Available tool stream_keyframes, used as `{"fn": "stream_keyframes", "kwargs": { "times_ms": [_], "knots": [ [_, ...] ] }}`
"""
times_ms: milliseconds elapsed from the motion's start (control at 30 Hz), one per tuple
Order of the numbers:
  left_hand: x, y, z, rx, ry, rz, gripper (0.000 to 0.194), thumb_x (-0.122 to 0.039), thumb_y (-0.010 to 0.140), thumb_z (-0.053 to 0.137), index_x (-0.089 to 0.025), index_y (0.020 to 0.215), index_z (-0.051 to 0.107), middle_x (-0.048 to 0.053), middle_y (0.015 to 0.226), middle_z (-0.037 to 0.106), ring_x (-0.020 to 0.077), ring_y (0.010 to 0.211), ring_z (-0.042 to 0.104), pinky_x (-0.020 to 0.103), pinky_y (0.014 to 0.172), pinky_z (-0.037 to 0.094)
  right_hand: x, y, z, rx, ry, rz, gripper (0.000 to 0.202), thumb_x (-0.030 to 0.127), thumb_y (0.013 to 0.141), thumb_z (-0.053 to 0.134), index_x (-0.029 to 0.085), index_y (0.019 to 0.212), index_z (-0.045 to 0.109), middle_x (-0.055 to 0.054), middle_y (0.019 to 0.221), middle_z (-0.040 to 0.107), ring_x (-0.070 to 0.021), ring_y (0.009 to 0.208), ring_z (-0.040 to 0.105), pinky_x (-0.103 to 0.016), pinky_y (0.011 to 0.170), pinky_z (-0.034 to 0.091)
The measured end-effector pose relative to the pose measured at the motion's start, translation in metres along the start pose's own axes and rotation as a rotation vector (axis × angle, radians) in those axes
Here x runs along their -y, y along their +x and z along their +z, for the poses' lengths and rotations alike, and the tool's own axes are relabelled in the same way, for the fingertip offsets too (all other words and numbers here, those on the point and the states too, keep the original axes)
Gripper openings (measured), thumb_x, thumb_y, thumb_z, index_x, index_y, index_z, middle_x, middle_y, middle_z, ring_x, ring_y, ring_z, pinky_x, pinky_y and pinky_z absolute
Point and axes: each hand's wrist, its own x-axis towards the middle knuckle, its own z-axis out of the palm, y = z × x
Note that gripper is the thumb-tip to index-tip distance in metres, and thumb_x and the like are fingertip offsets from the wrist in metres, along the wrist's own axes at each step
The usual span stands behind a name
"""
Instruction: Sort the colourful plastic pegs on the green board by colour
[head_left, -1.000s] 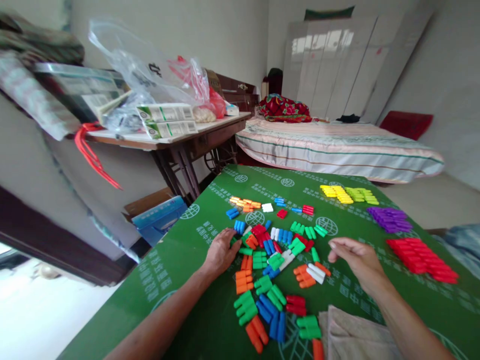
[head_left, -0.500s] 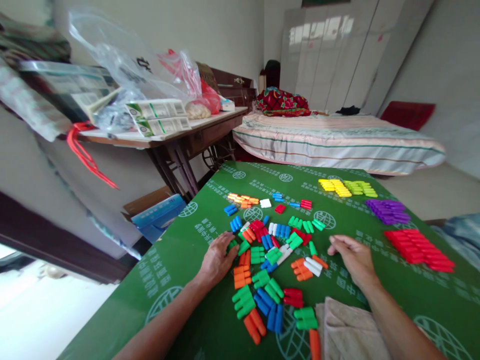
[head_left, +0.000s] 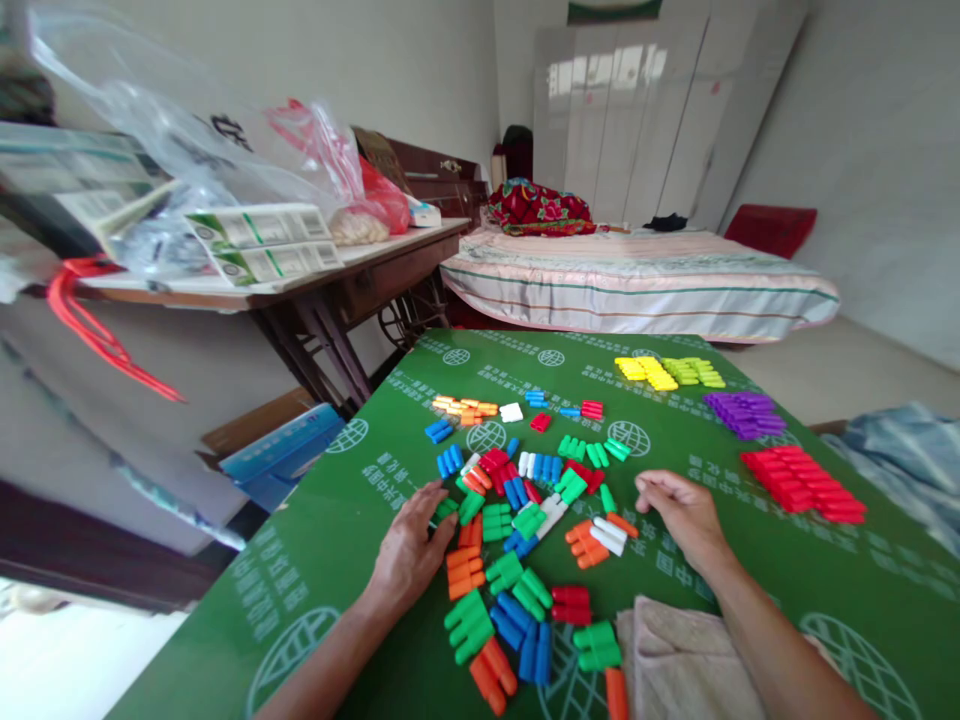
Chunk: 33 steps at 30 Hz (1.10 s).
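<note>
Bullet-shaped plastic building blocks, many joined side by side in small groups, lie over the green table (head_left: pixel 330 545). At the left edge of the spread, my left hand (head_left: pixel 409 545) rests low with thumb and index finger around a green block group (head_left: pixel 447 508). Beside that hand lie an orange block group (head_left: pixel 465 572) and another green group (head_left: pixel 496 522). My right hand (head_left: pixel 681 515) is on the right, its fingers curled and thumb against the index finger, with nothing visible in them. Near its fingertips are a single green block (head_left: pixel 607 498) and an orange-and-white cluster (head_left: pixel 596 542).
Sorted yellow (head_left: pixel 646 373), purple (head_left: pixel 744 414) and red blocks (head_left: pixel 802 483) sit at the right. A folded beige cloth (head_left: pixel 686 660) lies under my right forearm. A side table (head_left: pixel 300 290) with bags and boxes stands left, a bed (head_left: pixel 622 280) behind.
The camera view has turned slightly to the right, so everything sits further left in the picture. Both hands keep nearly the same places among the blocks.
</note>
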Motion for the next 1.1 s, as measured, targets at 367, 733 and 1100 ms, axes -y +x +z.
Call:
{"fn": "stream_keyframes", "kwargs": {
  "times_ms": [367, 733, 1100],
  "knots": [
    [0.005, 0.009, -0.007, 0.012, -0.036, -0.025, 0.050, -0.052, 0.083, 0.044, -0.014, 0.110, 0.063, 0.013, 0.125, 0.062, 0.0229, 0.118, 0.058, 0.041, 0.105, 0.047, -0.002, -0.001, -0.001, -0.002, -0.040, -0.002, 0.033, 0.049, 0.072, 0.069, 0.018, 0.082, 0.072, -0.002, 0.059, 0.067, -0.0155, 0.058, 0.060, -0.028, 0.065, 0.049],
    [0.018, 0.018, -0.013, -0.002, -0.018, -0.019, 0.045, -0.048, 0.084, 0.046, -0.016, 0.112, 0.062, 0.012, 0.124, 0.063, 0.0238, 0.118, 0.058, 0.043, 0.104, 0.048, 0.019, 0.020, 0.003, -0.117, -0.054, -0.016, 0.035, 0.050, 0.069, 0.070, 0.018, 0.081, 0.073, -0.005, 0.068, 0.071, -0.0192, 0.065, 0.065, -0.034, 0.072, 0.052],
    [0.030, 0.022, 0.000, -0.047, 0.054, -0.024, 0.045, -0.047, 0.087, 0.042, -0.014, 0.109, 0.062, 0.014, 0.123, 0.063, 0.0248, 0.119, 0.057, 0.044, 0.105, 0.047, 0.027, 0.140, 0.042, 0.108, -0.530, -0.158, 0.052, 0.050, 0.069, 0.068, 0.022, 0.114, 0.069, -0.010, 0.132, 0.058, -0.0273, 0.123, 0.052, -0.042, 0.106, 0.037]
  ]
}}
